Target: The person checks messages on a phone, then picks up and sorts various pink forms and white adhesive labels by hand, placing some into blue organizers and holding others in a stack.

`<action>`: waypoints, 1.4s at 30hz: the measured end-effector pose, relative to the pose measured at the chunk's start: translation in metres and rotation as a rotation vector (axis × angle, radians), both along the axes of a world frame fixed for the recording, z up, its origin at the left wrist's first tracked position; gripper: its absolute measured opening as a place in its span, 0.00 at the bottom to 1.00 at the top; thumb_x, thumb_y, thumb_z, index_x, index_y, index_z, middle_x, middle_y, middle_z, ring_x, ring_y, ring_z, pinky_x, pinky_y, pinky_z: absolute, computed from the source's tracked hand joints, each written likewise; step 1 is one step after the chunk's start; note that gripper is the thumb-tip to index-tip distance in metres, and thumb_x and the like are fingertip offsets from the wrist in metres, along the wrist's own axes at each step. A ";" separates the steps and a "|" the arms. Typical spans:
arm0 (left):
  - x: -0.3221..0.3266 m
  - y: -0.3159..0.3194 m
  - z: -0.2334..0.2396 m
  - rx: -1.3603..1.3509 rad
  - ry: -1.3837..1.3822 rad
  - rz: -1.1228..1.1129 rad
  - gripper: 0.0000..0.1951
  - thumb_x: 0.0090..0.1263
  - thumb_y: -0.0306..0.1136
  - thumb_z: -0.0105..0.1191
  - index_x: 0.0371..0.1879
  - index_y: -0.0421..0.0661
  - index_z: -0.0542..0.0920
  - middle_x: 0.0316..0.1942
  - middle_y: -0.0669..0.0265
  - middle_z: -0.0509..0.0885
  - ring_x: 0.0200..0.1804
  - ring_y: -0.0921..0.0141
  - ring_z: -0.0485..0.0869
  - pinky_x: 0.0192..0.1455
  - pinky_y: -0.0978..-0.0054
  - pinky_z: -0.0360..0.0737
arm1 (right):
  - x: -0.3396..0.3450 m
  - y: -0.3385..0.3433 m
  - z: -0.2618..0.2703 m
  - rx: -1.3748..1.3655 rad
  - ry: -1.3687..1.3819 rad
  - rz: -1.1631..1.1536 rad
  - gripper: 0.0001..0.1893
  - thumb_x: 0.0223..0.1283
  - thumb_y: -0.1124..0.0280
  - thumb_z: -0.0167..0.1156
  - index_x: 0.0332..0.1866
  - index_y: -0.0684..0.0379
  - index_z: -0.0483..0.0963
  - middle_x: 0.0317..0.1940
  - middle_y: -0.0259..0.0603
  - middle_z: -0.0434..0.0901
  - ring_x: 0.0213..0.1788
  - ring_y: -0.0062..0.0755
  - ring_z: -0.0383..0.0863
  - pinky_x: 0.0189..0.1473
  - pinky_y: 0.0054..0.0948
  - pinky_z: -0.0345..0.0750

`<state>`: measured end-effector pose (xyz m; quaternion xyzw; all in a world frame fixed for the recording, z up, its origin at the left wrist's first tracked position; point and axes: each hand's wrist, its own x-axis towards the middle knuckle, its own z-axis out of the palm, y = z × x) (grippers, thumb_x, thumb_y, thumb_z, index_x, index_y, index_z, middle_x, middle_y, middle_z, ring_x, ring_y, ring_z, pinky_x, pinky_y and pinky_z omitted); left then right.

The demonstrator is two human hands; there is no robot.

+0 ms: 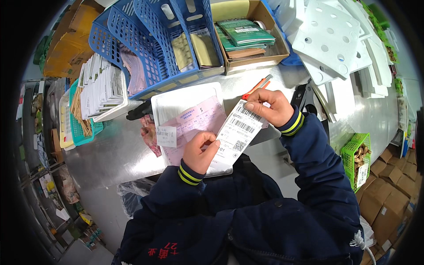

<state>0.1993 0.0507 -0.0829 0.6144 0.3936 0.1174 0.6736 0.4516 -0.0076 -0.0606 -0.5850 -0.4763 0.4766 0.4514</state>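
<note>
Between my two hands stretches a white printed shipping label (237, 135) with barcodes and a square code. My left hand (200, 150) pinches its left edge near the lower end. At its upper end, my right hand (270, 107) grips the label between thumb and fingers. An orange utility knife (256, 86) shows just beyond my right hand; whether that hand touches it I cannot tell. Below the label, a pink printed form (198, 119) lies on a white foam lid (185, 94). A small white slip (166, 136) with writing rests over the form's left side.
Blue plastic file racks (155, 49) and a cardboard box (255, 63) of green booklets (246, 31) line the back of the steel table (109, 162). Left stand a teal basket (96, 127) and stacked white cards (102, 89). Right are perforated foam sheets (326, 41) and a green basket (348, 155) holding mushrooms.
</note>
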 end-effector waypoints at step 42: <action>0.030 -0.016 -0.001 0.265 0.016 -0.149 0.26 0.56 0.21 0.58 0.55 0.41 0.65 0.53 0.59 0.71 0.49 0.67 0.76 0.48 0.71 0.76 | 0.074 -0.022 -0.048 -0.172 -0.253 0.223 0.12 0.53 0.67 0.63 0.40 0.62 0.77 0.29 0.40 0.81 0.32 0.26 0.79 0.37 0.26 0.74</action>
